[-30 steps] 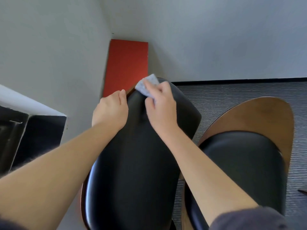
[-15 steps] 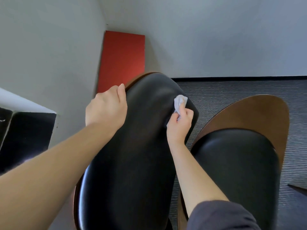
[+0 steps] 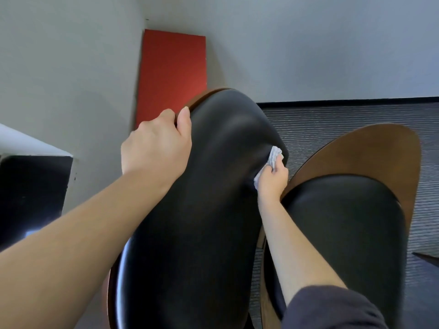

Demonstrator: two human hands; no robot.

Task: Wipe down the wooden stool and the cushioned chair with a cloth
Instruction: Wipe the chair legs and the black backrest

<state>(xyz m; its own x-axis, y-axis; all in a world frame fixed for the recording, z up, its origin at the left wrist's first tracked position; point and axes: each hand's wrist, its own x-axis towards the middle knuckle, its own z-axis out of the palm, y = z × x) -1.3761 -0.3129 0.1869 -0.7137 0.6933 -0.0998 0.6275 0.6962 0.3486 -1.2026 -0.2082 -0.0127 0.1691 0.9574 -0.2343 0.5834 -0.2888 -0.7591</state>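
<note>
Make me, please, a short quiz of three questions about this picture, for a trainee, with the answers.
1. True or false: the left hand holds the cloth.
2. Which colour is the panel at the wall? A blue, B red, C green.
3. Fill in: the right hand presses the cloth on the black ____.
Key: 1 false; 2 B; 3 cushion.
</note>
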